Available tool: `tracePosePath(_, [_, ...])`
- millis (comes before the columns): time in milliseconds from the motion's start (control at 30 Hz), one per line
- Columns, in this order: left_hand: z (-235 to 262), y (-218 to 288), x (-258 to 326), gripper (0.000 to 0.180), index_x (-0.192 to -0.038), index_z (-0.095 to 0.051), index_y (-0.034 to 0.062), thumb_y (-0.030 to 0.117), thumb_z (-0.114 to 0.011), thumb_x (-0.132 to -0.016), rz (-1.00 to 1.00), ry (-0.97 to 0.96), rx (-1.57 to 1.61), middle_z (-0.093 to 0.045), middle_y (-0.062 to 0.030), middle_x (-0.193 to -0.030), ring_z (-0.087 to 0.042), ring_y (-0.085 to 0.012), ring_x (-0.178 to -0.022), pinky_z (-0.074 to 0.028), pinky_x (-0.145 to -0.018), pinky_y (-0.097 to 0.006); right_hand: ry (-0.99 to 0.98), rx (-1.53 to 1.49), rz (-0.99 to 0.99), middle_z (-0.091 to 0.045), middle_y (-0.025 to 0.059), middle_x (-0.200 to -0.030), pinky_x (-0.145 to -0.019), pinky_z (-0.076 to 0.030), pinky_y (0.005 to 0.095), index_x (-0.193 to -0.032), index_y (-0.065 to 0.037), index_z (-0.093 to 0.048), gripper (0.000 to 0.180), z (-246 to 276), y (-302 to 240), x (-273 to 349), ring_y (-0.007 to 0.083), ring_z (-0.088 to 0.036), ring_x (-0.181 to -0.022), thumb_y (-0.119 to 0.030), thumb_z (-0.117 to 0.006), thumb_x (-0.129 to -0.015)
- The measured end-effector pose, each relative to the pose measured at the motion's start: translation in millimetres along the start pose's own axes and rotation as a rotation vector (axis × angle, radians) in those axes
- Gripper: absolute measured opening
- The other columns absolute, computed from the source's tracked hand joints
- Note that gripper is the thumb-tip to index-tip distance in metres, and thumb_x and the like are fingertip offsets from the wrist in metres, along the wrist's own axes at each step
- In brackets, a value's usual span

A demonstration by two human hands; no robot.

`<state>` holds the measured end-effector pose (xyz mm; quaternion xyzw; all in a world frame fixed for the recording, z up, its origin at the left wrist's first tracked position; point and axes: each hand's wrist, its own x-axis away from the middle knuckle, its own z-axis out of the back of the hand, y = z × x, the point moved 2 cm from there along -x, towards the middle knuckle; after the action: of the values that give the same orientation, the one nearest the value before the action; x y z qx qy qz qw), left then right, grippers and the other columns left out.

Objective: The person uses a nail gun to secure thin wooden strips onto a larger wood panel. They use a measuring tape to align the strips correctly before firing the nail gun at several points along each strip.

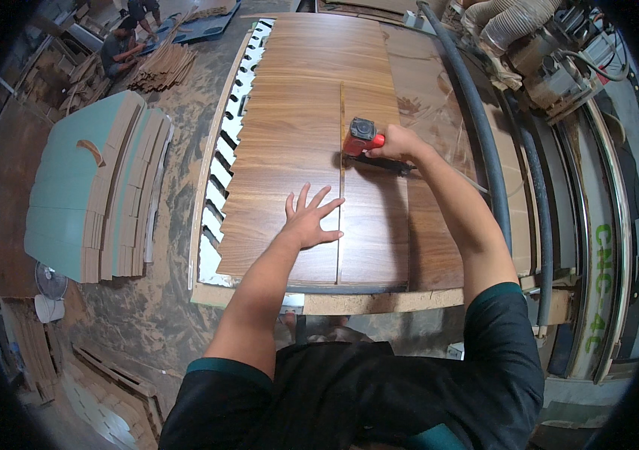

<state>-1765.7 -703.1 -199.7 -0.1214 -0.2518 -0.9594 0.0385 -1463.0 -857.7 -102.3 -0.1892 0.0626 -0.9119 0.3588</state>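
Note:
My right hand is wrapped around the handle of a red and black nail gun. Its nose comes down beside a thin wooden strip that runs lengthwise over the wood-grain panels. Flat on the panel, fingers spread, lies my left hand; its fingertips and thumb reach the strip, nearer to me than the tool. What the nose touches is hidden under the tool.
A white sheet with dark slots shows along the panels' left edge. Dark pipes and a machine line the right. Stacked pale green boards stand at left, with a small fan. Another person crouches far left.

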Motion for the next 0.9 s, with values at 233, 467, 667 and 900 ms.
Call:
tracePosePath(233, [2.0,-0.9,-2.1,0.097,-0.171,-0.043,0.0517,0.072,-0.083,-0.085,0.000,-0.005,-0.007,-0.021,-0.0025,-0.189,0.000,-0.0426,-0.175,0.003,-0.136,-0.071,-0.033,0.069,-0.029,-0.084,0.0196,-0.098,-0.083,-0.063,0.0477,-0.104,-0.007,-0.085,0.065,4.0,-0.3,-5.3,0.0357,-0.082,-0.092,-0.065,-0.094,-0.076])
tracePosePath(467, [-7.3,-5.9,-5.5,0.101,-0.171,-0.046,0.0473,0.075,-0.084,-0.082,-0.055,0.052,0.009,-0.025,-0.0070,-0.188,-0.002,-0.0476,-0.173,0.001,-0.132,-0.077,-0.005,-0.007,-0.077,-0.084,0.0199,-0.104,-0.090,-0.063,0.0468,-0.110,-0.010,-0.086,0.065,26.6,9.4,-10.1,0.0372,-0.081,-0.098,-0.065,-0.094,-0.077])
tracePosePath(667, [-8.2,-7.9,-4.8,0.101,-0.171,-0.045,0.0476,0.078,-0.081,-0.082,-0.051,0.039,0.007,-0.024,-0.0068,-0.188,-0.002,-0.0488,-0.173,0.002,-0.131,-0.077,0.014,0.020,-0.051,-0.084,0.0201,-0.109,-0.094,-0.062,0.0475,-0.113,-0.011,-0.086,0.065,25.9,7.3,-26.7,0.0376,-0.081,-0.104,-0.066,-0.092,-0.079])
tracePosePath(900, [-6.7,-6.9,-4.5,0.101,-0.172,-0.044,0.0482,0.079,-0.080,-0.083,-0.044,0.022,0.004,-0.022,-0.0073,-0.189,-0.001,-0.0486,-0.173,0.004,-0.131,-0.077,-0.010,0.043,-0.093,-0.084,0.0200,-0.113,-0.096,-0.062,0.0478,-0.114,-0.011,-0.086,0.066,40.6,-10.4,-20.4,0.0375,-0.080,-0.108,-0.067,-0.091,-0.079])
